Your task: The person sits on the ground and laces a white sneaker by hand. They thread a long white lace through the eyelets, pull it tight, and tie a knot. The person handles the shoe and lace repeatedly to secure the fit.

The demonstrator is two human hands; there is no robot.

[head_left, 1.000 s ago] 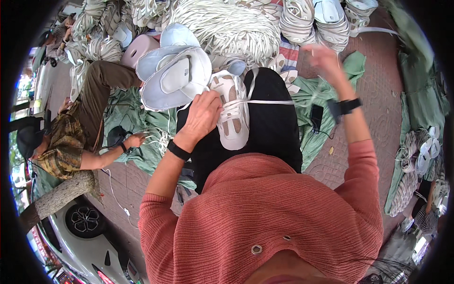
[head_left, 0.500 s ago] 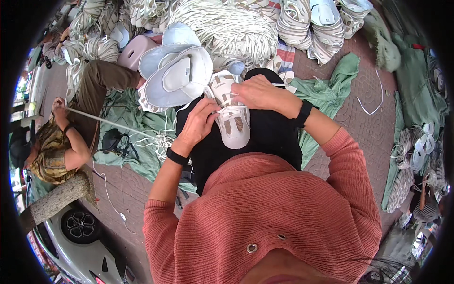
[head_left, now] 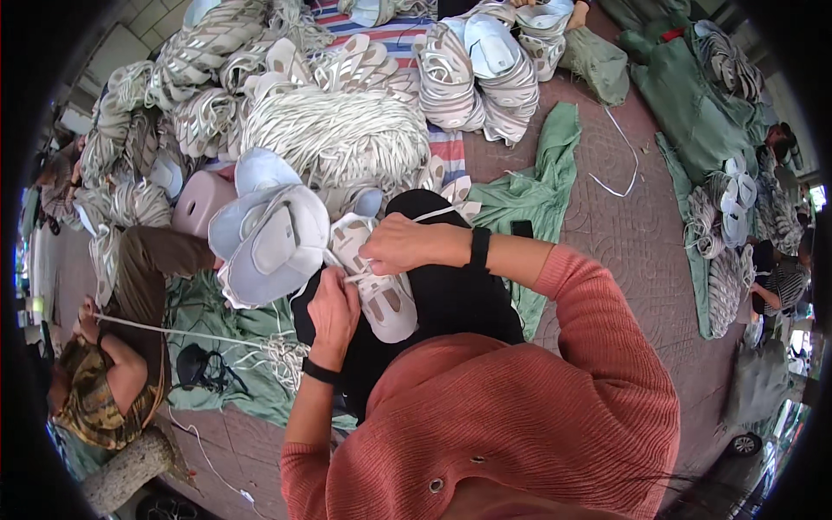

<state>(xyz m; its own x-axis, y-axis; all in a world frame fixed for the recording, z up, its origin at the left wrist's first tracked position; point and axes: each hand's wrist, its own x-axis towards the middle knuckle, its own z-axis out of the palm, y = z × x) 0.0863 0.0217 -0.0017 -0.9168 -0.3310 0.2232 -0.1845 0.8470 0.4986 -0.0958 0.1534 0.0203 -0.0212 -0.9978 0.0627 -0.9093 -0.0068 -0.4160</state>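
Note:
A white and beige shoe upper (head_left: 381,286) lies on my lap, over black trousers (head_left: 451,303). My left hand (head_left: 334,310) grips its left side, fingers closed on it. My right hand (head_left: 400,244) rests on its top and pinches a white lace (head_left: 438,212) that runs off to the right. Both wrists wear black bands. A stack of pale blue and white soles (head_left: 269,238) sits just left of the shoe.
A large heap of white laces (head_left: 334,130) and piles of shoe uppers (head_left: 472,78) fill the far ground. Green cloth (head_left: 537,191) lies to the right on brick paving. A seated person (head_left: 104,381) at the left pulls a long white lace. More people sit at the right edge.
My right hand came back from the far right, where it held the lace pulled out, to the top of the shoe. The person at the left raised an arm and drew a lace taut.

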